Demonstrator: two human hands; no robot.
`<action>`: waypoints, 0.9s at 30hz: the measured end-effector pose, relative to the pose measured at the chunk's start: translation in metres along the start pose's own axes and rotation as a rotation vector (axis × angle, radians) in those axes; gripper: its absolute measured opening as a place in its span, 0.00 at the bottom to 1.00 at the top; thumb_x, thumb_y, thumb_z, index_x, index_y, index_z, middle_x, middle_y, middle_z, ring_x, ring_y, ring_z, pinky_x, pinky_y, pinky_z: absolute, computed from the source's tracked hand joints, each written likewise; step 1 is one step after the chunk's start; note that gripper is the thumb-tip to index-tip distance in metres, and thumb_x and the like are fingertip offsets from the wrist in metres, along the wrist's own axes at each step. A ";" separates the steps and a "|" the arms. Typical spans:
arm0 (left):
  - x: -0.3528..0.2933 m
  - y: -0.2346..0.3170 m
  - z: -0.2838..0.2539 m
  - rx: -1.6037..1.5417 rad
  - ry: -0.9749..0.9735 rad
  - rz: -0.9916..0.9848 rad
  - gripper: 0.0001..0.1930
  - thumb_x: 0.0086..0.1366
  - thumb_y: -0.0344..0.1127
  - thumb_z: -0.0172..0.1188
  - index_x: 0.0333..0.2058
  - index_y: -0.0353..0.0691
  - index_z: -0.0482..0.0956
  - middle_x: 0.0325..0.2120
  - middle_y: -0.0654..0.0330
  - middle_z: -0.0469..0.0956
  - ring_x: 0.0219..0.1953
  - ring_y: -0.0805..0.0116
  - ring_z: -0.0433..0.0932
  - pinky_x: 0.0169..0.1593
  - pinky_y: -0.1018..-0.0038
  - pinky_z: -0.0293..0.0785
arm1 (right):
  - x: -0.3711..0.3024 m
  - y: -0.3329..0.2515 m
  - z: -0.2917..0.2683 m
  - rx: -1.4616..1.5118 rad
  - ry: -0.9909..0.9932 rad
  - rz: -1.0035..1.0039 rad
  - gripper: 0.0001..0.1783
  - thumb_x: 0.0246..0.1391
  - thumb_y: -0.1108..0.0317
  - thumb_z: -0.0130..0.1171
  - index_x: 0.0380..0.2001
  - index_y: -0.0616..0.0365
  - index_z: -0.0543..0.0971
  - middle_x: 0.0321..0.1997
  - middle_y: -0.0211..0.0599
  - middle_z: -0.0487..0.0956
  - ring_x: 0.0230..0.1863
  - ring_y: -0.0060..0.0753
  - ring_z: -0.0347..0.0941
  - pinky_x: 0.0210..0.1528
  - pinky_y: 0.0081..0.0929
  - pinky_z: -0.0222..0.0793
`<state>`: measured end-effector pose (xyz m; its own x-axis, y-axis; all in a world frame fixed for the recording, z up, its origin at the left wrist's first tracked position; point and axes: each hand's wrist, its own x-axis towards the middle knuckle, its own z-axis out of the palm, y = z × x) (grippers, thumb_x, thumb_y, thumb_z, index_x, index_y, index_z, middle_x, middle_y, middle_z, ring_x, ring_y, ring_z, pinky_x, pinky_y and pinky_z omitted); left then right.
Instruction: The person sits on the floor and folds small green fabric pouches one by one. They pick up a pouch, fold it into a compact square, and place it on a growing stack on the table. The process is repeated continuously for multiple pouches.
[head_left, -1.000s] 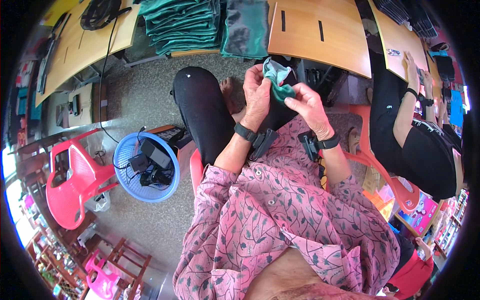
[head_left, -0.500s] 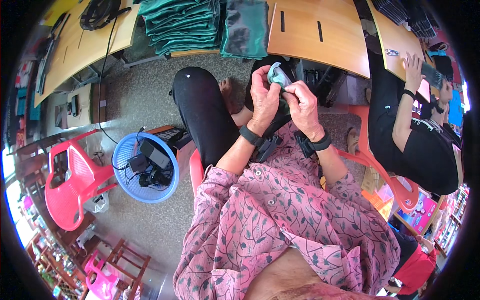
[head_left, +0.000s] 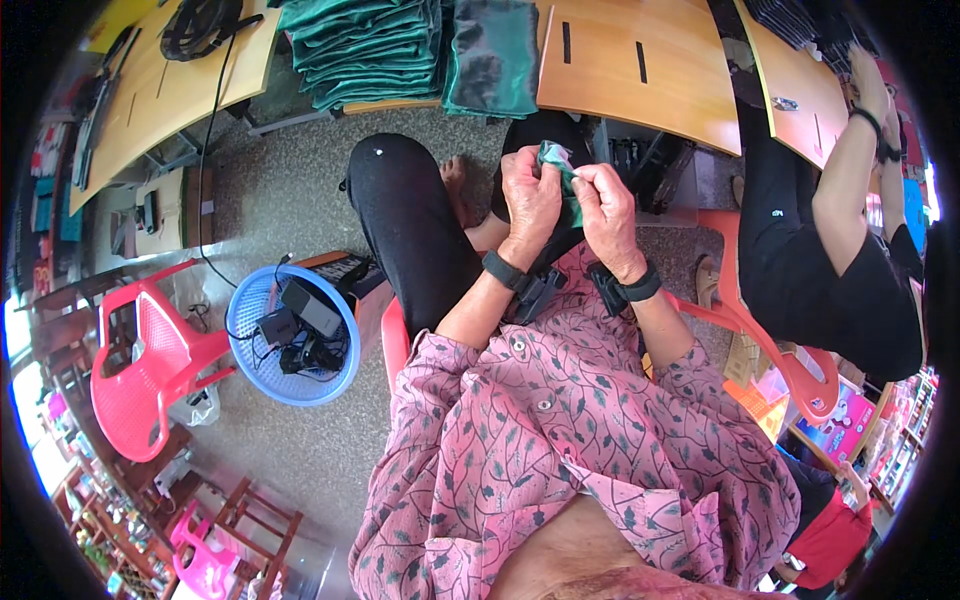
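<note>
Between my two hands, above my lap, is a piece of shiny green cloth (head_left: 571,212) with a pale part showing at its top. My left hand (head_left: 531,197) is closed on its left side, thumb pressed to the fabric. On its right, my right hand (head_left: 607,215) pinches the upper edge between thumb and fingers. The cloth is bunched, and its lower part hangs down between the hands. A tall stack of folded green cloth (head_left: 365,50) rests on the table edge ahead, beside a flatter green pile (head_left: 491,60).
A wooden table (head_left: 640,90) stands ahead. To my left are a blue basket (head_left: 350,350) holding electronic devices and cables, and a pink plastic chair (head_left: 150,360). At right, a co-worker in black (head_left: 850,290) sits at another table (head_left: 800,110), near an orange chair (head_left: 735,290).
The cloth's top has become smaller and more bunched, with more green hanging below. My hands have hardly shifted. The co-worker's arms have reached farther forward over their table.
</note>
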<state>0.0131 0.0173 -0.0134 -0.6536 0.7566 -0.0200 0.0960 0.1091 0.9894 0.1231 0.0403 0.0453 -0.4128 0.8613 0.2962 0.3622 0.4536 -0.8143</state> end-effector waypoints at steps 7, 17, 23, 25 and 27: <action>-0.001 -0.002 0.002 -0.419 -0.254 -0.247 0.07 0.58 0.29 0.61 0.32 0.30 0.80 0.39 0.56 0.73 0.42 0.67 0.72 0.44 0.73 0.69 | 0.009 0.017 -0.008 -0.026 0.129 0.098 0.02 0.58 0.76 0.58 0.33 0.64 0.76 0.32 0.41 0.78 0.34 0.35 0.76 0.38 0.28 0.71; -0.001 0.017 -0.005 -0.817 -0.682 -0.185 0.07 0.62 0.26 0.57 0.38 0.31 0.80 0.49 0.66 0.68 0.50 0.77 0.68 0.53 0.78 0.65 | 0.012 0.035 -0.014 0.231 0.113 0.262 0.04 0.61 0.74 0.56 0.33 0.63 0.77 0.29 0.28 0.78 0.34 0.16 0.69 0.37 0.20 0.68; -0.002 0.026 -0.011 -0.776 -0.749 -0.166 0.07 0.60 0.31 0.64 0.29 0.32 0.83 0.50 0.65 0.67 0.52 0.75 0.65 0.55 0.76 0.63 | 0.009 0.035 -0.022 0.303 0.046 0.318 0.05 0.62 0.73 0.56 0.35 0.63 0.78 0.31 0.24 0.77 0.35 0.14 0.69 0.39 0.17 0.67; 0.001 0.018 -0.011 -0.810 -0.709 -0.184 0.07 0.61 0.31 0.65 0.29 0.32 0.83 0.49 0.64 0.67 0.51 0.74 0.67 0.54 0.76 0.64 | 0.011 0.034 -0.019 0.311 0.028 0.277 0.05 0.62 0.72 0.56 0.35 0.63 0.78 0.31 0.25 0.77 0.35 0.14 0.69 0.40 0.17 0.68; 0.003 0.011 -0.009 -0.889 -0.632 -0.223 0.08 0.64 0.34 0.64 0.33 0.34 0.83 0.44 0.66 0.70 0.45 0.76 0.70 0.50 0.76 0.66 | 0.014 0.034 -0.016 0.309 0.018 0.272 0.06 0.62 0.71 0.57 0.35 0.63 0.78 0.31 0.25 0.78 0.35 0.14 0.69 0.40 0.17 0.68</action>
<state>0.0058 0.0147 -0.0013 -0.0648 0.9975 -0.0293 -0.7134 -0.0258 0.7003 0.1435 0.0716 0.0297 -0.3214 0.9453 0.0559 0.1865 0.1211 -0.9750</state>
